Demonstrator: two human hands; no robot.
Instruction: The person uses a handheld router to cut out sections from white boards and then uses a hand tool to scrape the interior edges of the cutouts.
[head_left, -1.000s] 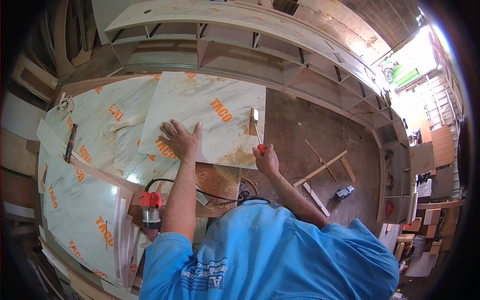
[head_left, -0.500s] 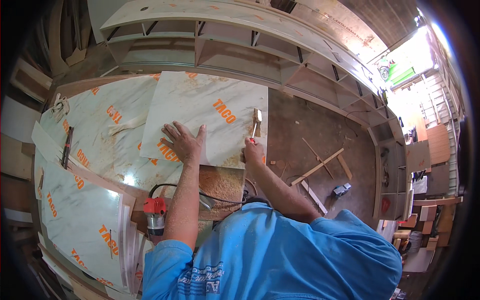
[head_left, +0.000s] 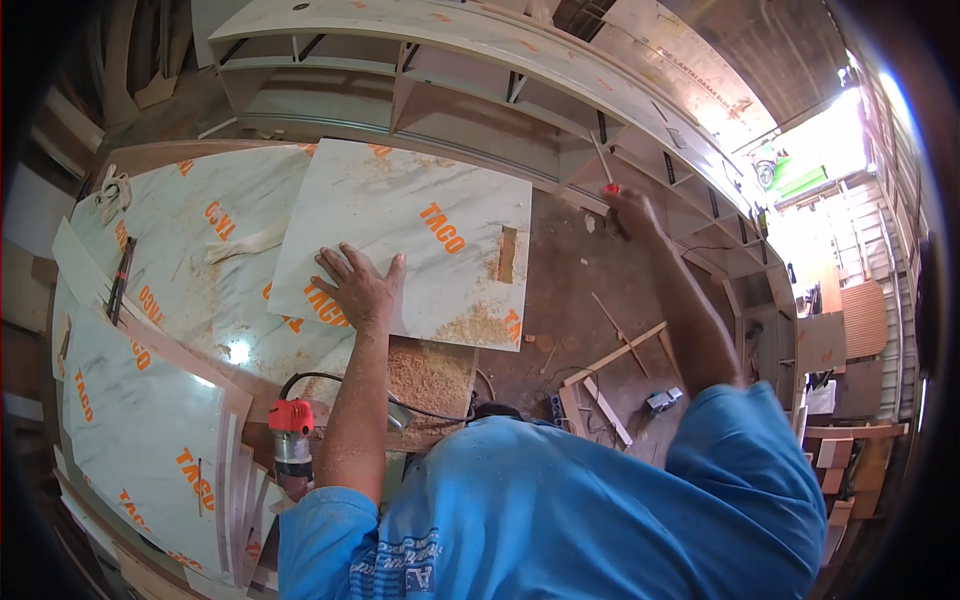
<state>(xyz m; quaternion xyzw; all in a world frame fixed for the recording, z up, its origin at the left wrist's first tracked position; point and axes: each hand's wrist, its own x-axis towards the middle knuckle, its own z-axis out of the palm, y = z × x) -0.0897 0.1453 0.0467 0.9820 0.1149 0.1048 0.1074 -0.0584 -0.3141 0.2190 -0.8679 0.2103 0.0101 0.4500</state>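
The panel (head_left: 400, 220) is white with grey veins.

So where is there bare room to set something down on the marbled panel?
Mostly free patches: between the left hand and the brown rectangular cut, and beyond that cut, toward the far right corner of the marbled panel. Crowded: the near right corner, strewn with sawdust, and the near left part, where the hand rests.

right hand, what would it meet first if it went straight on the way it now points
Probably the long white cabinet with open compartments, the red-handled metal-shafted tool in the right hand leading; how far off it lies is unclear.
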